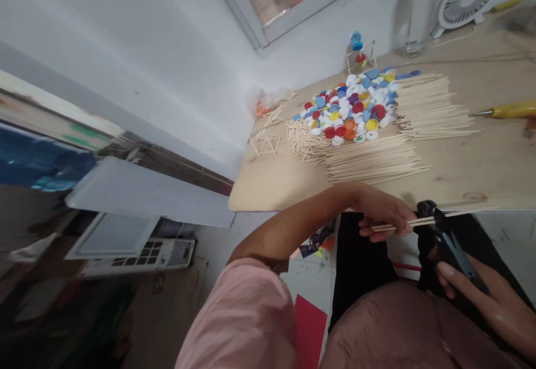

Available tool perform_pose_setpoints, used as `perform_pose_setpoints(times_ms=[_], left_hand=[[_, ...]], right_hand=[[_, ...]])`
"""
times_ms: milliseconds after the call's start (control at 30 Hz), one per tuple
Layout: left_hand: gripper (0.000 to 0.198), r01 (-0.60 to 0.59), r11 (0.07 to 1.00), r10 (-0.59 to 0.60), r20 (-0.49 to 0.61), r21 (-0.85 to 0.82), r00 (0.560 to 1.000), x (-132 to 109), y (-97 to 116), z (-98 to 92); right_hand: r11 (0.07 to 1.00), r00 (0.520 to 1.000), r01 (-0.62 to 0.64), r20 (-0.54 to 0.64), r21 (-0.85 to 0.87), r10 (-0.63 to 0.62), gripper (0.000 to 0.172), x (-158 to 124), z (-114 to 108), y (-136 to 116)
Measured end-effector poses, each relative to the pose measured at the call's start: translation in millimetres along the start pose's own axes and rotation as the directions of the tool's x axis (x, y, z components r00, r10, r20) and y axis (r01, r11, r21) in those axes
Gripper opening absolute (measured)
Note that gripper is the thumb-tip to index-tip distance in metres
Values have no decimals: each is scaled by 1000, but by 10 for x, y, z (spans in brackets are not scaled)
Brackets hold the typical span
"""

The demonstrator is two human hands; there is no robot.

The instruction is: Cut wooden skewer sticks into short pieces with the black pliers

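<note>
Head cam: one small stick frame w/ caps [360,51] stands at the back, a flat stick triangle [264,144] lies by the wall; big stick piles [372,159] and bottle caps [355,106] untouched, so early on, I'd say. Left hand [383,212] pinches thin sticks [408,224] below the table edge [335,204]; right hand [489,296], fingers curled, grips a black glue gun [448,243] at the sticks

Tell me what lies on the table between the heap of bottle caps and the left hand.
In the head view, a bundle of long wooden sticks lies between the bottle caps and the left hand, then bare table up to its edge.
</note>
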State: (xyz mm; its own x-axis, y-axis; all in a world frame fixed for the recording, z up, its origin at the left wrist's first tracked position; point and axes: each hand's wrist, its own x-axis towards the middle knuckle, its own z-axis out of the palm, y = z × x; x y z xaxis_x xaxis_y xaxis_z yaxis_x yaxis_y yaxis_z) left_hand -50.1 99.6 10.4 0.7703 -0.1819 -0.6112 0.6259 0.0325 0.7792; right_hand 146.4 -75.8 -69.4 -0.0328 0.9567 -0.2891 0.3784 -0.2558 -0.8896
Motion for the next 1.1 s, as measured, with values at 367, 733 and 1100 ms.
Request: perform_pose_setpoints(times_ms=[367, 733, 1100], left_hand=[[25, -5, 1000, 6, 19, -27, 1000, -1, -15, -2], [29, 37, 999, -37, 30, -14, 999, 35, -20, 10], [19, 113, 979, -89, -144, 167, 986, -17, 110, 197]], right_hand=[[1000, 1000, -8, -28, -7, 8, 49, -2, 13, -60], [996, 997, -28, -73, -81, 22, 60, -17, 45, 44], [974, 993, -10, -114, -228, -17, 62, 33, 40, 307]])
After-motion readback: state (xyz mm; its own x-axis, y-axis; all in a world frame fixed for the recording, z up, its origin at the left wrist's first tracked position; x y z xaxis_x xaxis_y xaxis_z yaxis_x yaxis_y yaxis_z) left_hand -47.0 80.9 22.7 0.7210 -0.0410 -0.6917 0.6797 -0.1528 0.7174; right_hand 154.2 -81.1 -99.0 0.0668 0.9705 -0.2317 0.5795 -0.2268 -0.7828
